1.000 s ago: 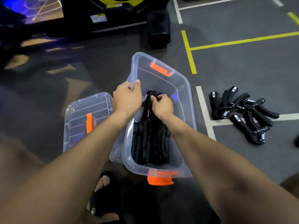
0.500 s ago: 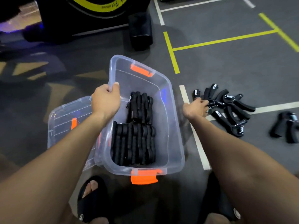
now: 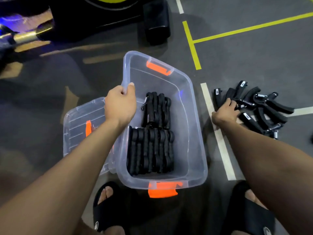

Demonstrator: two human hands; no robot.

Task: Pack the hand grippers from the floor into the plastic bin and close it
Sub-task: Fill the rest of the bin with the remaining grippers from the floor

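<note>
A clear plastic bin [image 3: 194, 126] with orange latches sits open on the grey floor. Two rows of black hand grippers [image 3: 152, 141] are packed inside it. My left hand [image 3: 119, 106] grips the bin's left rim. To the right lies a loose pile of black hand grippers [image 3: 264, 109] on the floor. My right hand [image 3: 226, 112] rests on the pile's left side, its fingers curled over one hand gripper; whether it has hold of it is unclear. The clear lid [image 3: 79, 121] with an orange latch lies flat on the floor left of the bin.
My two feet in black slides [image 3: 105, 206] stand just in front of the bin. Black gym equipment [image 3: 157, 22] and a metal bar [image 3: 25, 36] stand at the back. White and yellow lines [image 3: 218, 133] mark the floor right of the bin.
My right hand left the bin, where it placed hand grippers, and reached right onto the floor pile. My left hand stayed on the bin's rim.
</note>
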